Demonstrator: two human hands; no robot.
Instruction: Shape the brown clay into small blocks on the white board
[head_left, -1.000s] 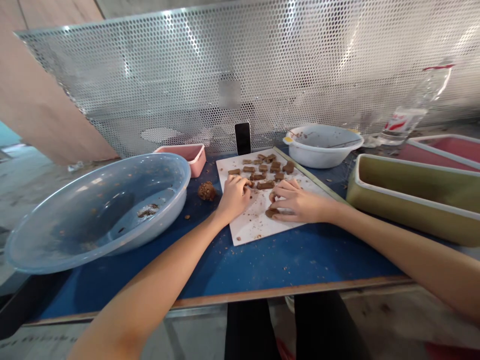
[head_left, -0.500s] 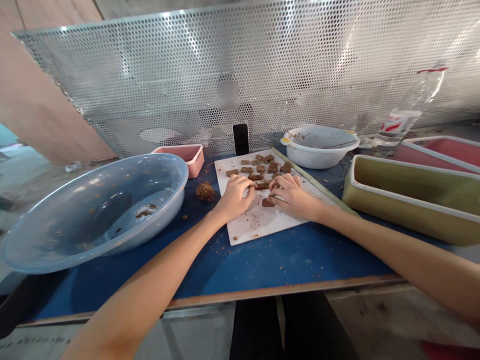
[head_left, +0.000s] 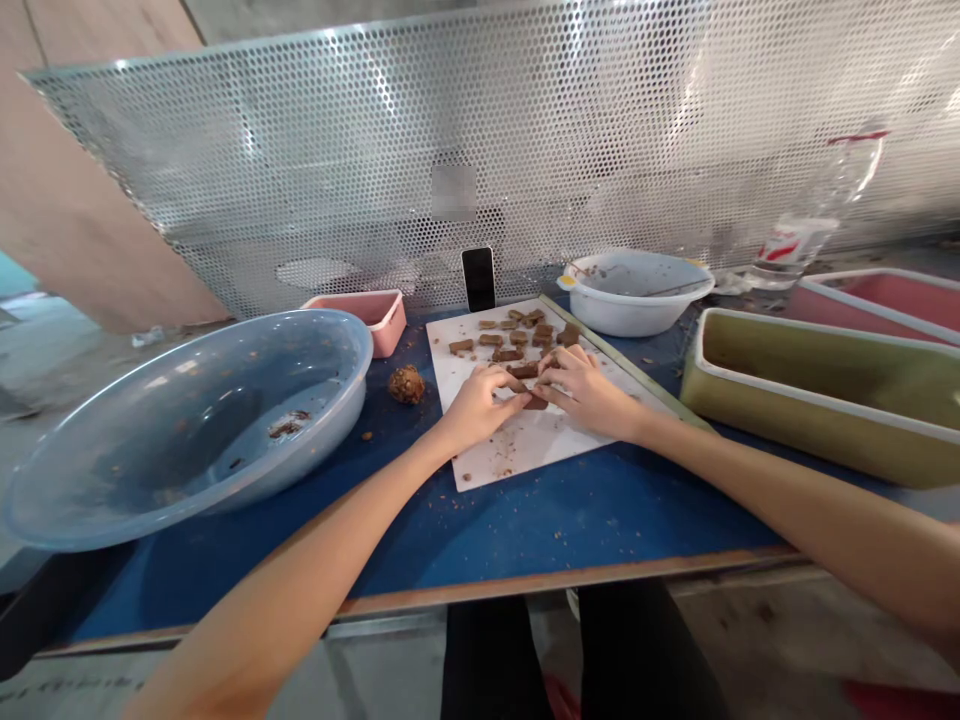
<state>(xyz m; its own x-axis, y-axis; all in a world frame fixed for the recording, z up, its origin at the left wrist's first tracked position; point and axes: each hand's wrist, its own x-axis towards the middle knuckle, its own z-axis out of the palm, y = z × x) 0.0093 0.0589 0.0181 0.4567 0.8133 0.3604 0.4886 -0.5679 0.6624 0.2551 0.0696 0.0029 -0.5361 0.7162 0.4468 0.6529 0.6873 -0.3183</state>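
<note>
Lying on the white board were matte, bone-shaped brown pieces; left of the board, a rough, rounded lump and a smooth, oval basin. Beneath the board spread a blue table; behind the board stood perforated metal. On the board, a flat slab lay between left hand and right hand, fingers half-curled, tips at it, grip unclear.

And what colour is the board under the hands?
The board is white, showing best in the head view.
</note>
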